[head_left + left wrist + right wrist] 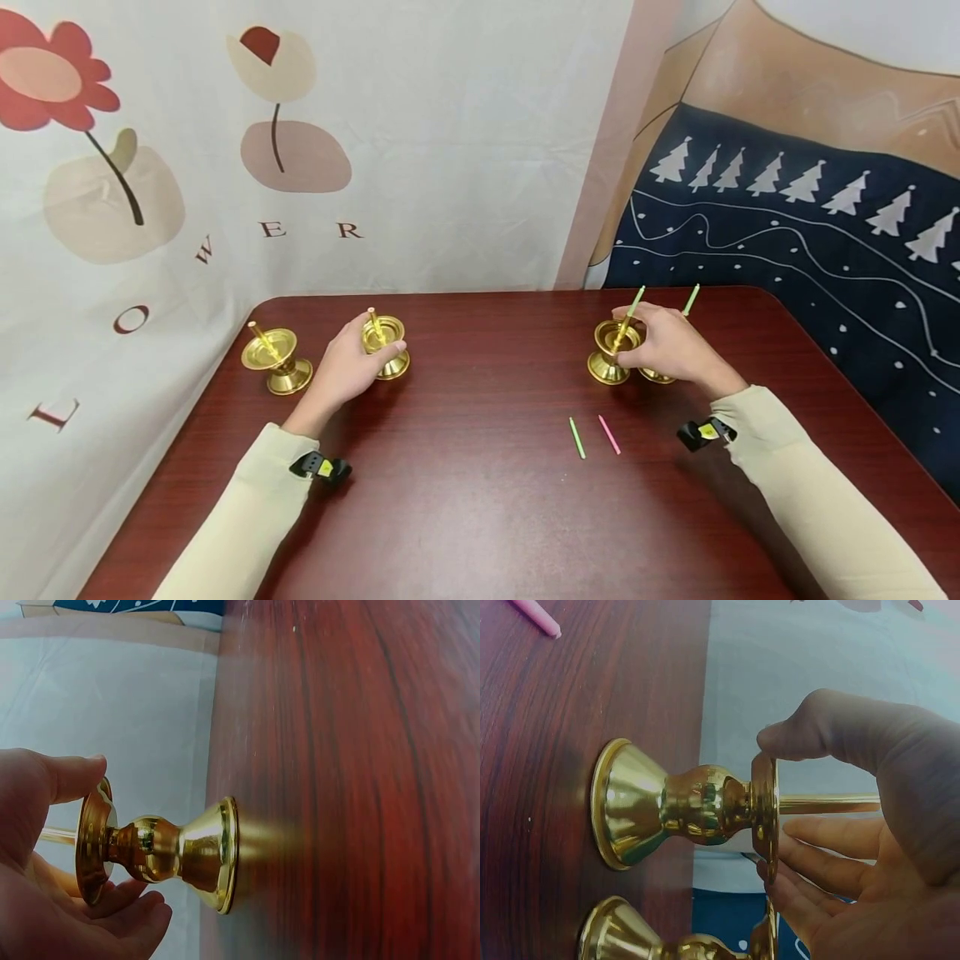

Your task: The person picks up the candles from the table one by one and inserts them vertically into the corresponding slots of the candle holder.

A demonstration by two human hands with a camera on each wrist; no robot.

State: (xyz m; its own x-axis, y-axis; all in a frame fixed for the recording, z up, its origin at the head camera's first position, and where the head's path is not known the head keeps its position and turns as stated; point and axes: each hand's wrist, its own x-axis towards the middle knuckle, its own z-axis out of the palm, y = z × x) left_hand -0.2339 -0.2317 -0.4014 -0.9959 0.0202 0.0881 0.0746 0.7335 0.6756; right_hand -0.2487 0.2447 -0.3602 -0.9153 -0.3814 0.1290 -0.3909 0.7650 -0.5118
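Note:
My left hand [351,360] holds a brass candle holder [202,855] by its dish rim, thumb on one side and fingers on the other. A bare gold tube rises from its dish. On the right, my right hand [667,340] grips the dish rim of another brass candle holder [609,367] between thumb and fingers. A thin green candle [636,300] stands in that holder's tube. Both gripped holders are upright at the tabletop. Close beside the right one is a further brass holder [622,934], partly hidden by the hand in the head view, with a second green candle [692,298] above it.
Left of my left hand stands another brass holder [288,377] with a bare tube. A loose green candle [577,437] and a pink candle [610,435] lie on the dark red table [465,500]. Printed cloths [465,150] hang behind the table.

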